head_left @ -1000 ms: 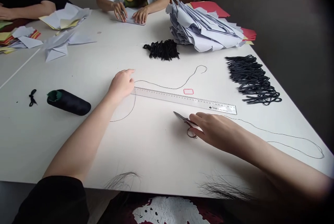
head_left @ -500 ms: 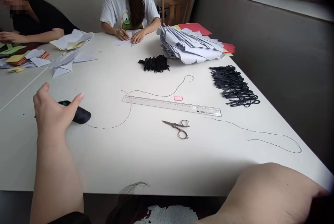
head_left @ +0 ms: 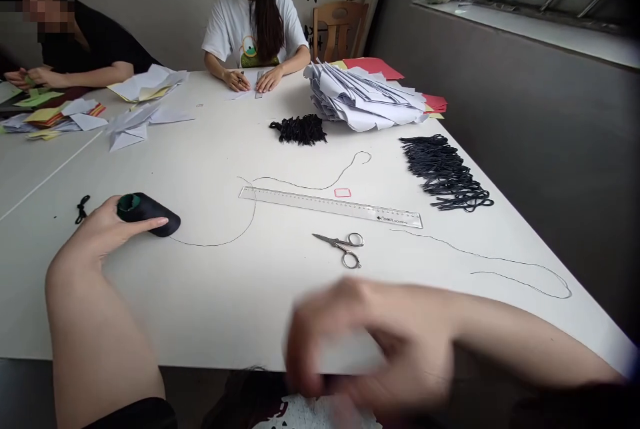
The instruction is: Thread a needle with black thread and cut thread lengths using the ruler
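Lying toward the left of the bench, a small knotted black bow sits just beside the left hand. That hand curves about the spool of dark thread, which rests on its side; the thumb lies along its near face, but the other fingers are hidden, so I cannot tell how firmly they close. From the spool a tail of thread loops across to the left end of the clear ruler; to my eye it is uncut at the spool, so that part looks left to do. Above the ruler runs another strand; whether the two join I cannot make out. Farther back lies a tangled black bundle. The scissors lie just below the ruler, with no hand on them. Nearer me, the right hand is a blur over the bench's edge, its fingers curled with a gap between; I cannot tell whether they have hold of anything. Rightmost, a row of dark loops looks like work already done, and below it a loose length shows both ends, so I judge that one cut.
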Demonstrator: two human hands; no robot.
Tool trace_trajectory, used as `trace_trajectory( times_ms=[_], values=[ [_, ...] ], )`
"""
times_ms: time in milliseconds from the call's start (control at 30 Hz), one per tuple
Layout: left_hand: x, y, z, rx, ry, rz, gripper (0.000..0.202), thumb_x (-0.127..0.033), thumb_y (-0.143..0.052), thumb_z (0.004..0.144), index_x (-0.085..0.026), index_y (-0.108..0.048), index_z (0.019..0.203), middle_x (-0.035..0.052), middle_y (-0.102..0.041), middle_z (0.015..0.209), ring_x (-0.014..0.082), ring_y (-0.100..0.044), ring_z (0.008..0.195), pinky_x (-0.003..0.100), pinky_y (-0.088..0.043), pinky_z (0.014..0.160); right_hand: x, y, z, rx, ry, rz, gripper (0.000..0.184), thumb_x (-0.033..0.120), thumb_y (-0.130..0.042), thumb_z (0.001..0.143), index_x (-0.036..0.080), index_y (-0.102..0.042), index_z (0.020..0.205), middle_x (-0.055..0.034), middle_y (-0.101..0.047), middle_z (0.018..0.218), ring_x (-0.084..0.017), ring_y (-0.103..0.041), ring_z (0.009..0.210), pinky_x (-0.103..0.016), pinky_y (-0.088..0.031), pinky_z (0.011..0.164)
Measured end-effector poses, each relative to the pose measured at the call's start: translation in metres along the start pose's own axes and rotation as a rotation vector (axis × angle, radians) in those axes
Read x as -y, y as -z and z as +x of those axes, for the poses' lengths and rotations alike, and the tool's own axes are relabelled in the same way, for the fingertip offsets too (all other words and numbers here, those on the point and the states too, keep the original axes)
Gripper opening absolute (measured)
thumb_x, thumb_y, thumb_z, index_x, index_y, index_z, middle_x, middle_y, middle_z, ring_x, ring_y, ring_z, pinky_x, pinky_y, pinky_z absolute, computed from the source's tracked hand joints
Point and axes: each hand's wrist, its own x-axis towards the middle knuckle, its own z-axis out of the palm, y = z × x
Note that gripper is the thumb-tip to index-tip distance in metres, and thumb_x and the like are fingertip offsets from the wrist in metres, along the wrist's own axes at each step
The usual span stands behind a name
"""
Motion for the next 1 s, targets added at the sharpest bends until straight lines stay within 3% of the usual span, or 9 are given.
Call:
trace_trajectory(
  times_ms=[67, 133, 267, 400, 633, 733, 833, 933, 1000],
  values=[
    [0.0, -0.001, 0.0, 0.034, 0.008, -0.014, 0.061, -0.048, -0.093, 0.035, -0.029, -0.07, 0.089, 0.0022, -0.07, 0.091, 0.0397, -0.059, 0.104, 0.062, -0.04, 0.099, -0.029, 0.022, 0.021, -0.483, -0.034, -0.649, 0.038, 0.032, -0.06, 0.092, 0.011, -0.062, 0.123, -0.0204, -0.052, 0.143, -0.032, -0.043, 0.138, -0.052, -0.032, 0.117],
    [-0.003, -0.005, 0.002, 0.002, 0.015, -0.134, 0.053, -0.049, -0.091, 0.039, -0.028, -0.07, 0.083, 0.0005, -0.071, 0.086, 0.0373, -0.061, 0.101, 0.063, -0.037, 0.102, -0.063, 0.048, 0.037, -0.738, -0.267, -1.061, 0.051, 0.027, -0.049, 0.097, 0.004, -0.046, 0.143, -0.0233, -0.024, 0.159, -0.039, -0.016, 0.15, -0.065, -0.009, 0.119],
    [-0.022, -0.021, -0.001, -0.224, -0.12, -0.75, 0.039, -0.037, -0.086, 0.049, -0.024, -0.065, 0.079, -0.0035, -0.066, 0.081, 0.0269, -0.063, 0.089, 0.054, -0.05, 0.092, -0.106, 0.09, 0.042, -0.58, -0.363, -1.159, 0.056, 0.01, -0.03, 0.097, 0.0, -0.033, 0.152, -0.0172, -0.028, 0.159, -0.029, -0.023, 0.15, -0.045, -0.021, 0.124],
    [-0.052, -0.039, -0.022, -0.23, -0.296, -1.131, 0.028, -0.044, -0.069, 0.064, -0.019, -0.061, 0.076, -0.0013, -0.059, 0.072, 0.0193, -0.06, 0.064, 0.039, -0.057, 0.068, -0.112, 0.106, 0.034, -0.562, -0.222, -1.091, 0.056, 0.01, -0.026, 0.096, 0.009, -0.038, 0.151, -0.0104, -0.034, 0.157, -0.022, -0.03, 0.148, -0.04, -0.028, 0.123],
    [-0.076, -0.074, -0.06, 0.211, -0.249, -1.164, 0.045, -0.057, -0.072, 0.068, -0.016, -0.063, 0.083, 0.0039, -0.067, 0.07, 0.0196, -0.066, 0.059, 0.032, -0.055, 0.06, -0.105, 0.104, 0.04, -0.614, -0.104, -0.97, 0.049, 0.019, -0.03, 0.099, 0.014, -0.05, 0.143, -0.011, -0.04, 0.155, -0.024, -0.036, 0.145, -0.046, -0.03, 0.121],
    [-0.082, -0.087, -0.072, 0.352, -0.374, -1.116, 0.04, -0.051, -0.075, 0.073, -0.018, -0.063, 0.09, 0.0045, -0.069, 0.078, 0.0211, -0.069, 0.067, 0.033, -0.056, 0.066, -0.084, 0.089, 0.058, -0.748, 0.013, -0.682, 0.048, 0.036, -0.043, 0.099, 0.017, -0.047, 0.144, -0.0111, -0.038, 0.156, -0.024, -0.039, 0.143, -0.044, -0.032, 0.12],
    [-0.09, -0.095, -0.081, 0.383, -0.547, -1.167, 0.038, -0.053, -0.072, 0.078, -0.021, -0.063, 0.096, 0.004, -0.069, 0.086, 0.0225, -0.071, 0.083, 0.034, -0.056, 0.077, -0.063, 0.066, 0.09, -0.597, 0.182, -0.187, 0.073, 0.045, -0.065, 0.087, 0.023, -0.034, 0.15, -0.0086, -0.034, 0.158, -0.021, -0.034, 0.145, -0.038, -0.032, 0.119],
    [-0.094, -0.097, -0.076, 0.218, -0.528, -1.272, 0.042, -0.056, -0.073, 0.076, -0.023, -0.062, 0.098, 0.0034, -0.069, 0.093, 0.0237, -0.07, 0.098, 0.035, -0.054, 0.089, -0.054, 0.043, 0.118, -0.268, 0.149, 0.227, 0.056, 0.043, -0.07, 0.084, 0.018, -0.051, 0.131, -0.0085, -0.066, 0.115, -0.017, -0.064, 0.109, -0.032, -0.049, 0.101],
    [-0.089, -0.094, -0.061, 0.132, -0.388, -1.354, 0.046, -0.059, -0.072, 0.075, -0.022, -0.061, 0.1, 0.0035, -0.069, 0.095, 0.0231, -0.069, 0.103, 0.034, -0.053, 0.093, -0.052, 0.034, 0.123, -0.276, -0.002, 0.336, 0.034, 0.046, -0.064, 0.088, 0.015, -0.06, 0.101, 0.0017, -0.058, 0.07, -0.01, -0.059, 0.063, -0.024, -0.052, 0.068]
  ],
)
